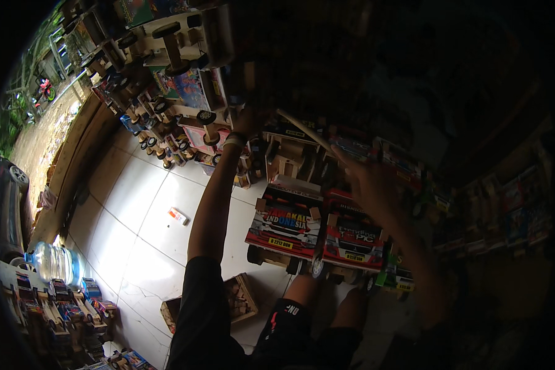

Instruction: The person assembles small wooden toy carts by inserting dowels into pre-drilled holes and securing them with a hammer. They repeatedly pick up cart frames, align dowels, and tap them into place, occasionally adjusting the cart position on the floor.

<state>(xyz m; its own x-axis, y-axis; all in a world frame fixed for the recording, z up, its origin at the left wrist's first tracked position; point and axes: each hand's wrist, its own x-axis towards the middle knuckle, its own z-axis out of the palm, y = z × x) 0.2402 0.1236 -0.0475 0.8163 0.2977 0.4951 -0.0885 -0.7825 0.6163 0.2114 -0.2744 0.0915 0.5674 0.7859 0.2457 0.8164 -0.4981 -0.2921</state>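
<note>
My left hand [243, 123] reaches up with the arm stretched out and grips the edge of a wooden toy truck [194, 92] in a tall stack of such trucks. A pale band circles that wrist. My right hand [367, 182] is raised lower and to the right, closed around a thin wooden stick [305, 131] that slants up toward the left. Just below both hands stand painted toy trucks with red and black fronts [287, 228], side by side.
More wooden toy trucks line the floor at lower left [61, 305] and fill dim shelves at right [505, 209]. A clear water jug [55, 262], a small wooden crate [237, 299] and a small box [177, 216] lie on the white tiled floor [135, 203]. A doorway opens at left.
</note>
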